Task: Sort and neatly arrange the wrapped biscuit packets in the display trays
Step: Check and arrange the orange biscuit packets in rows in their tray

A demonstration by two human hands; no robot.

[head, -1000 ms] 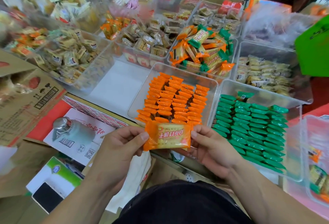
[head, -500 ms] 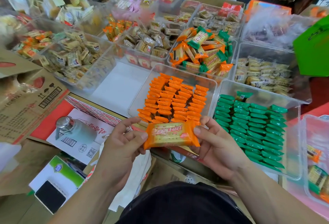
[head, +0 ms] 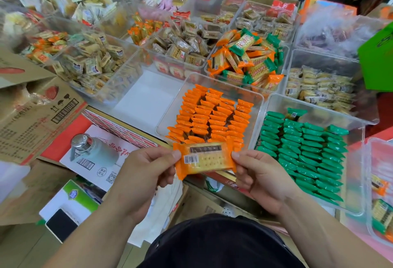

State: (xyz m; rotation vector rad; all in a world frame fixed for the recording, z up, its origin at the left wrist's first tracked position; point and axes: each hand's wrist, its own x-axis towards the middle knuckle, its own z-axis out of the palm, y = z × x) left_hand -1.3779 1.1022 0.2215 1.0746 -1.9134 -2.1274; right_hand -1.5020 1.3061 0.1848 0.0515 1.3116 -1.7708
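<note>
Head view: both hands' fingers [head: 174, 155] pinch an orange biscuit packet [head: 205, 160] by its ends.

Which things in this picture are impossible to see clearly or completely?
All in the head view:
- Print on the held orange packet: too small and blurred to read.
- Fingers of the left hand and right hand behind it: hidden by the packet.
- Right-edge tray: cut off by the frame edge.
- Far-left packets: blurred.
- Anything under the sorted orange rows: covered by them.
</note>
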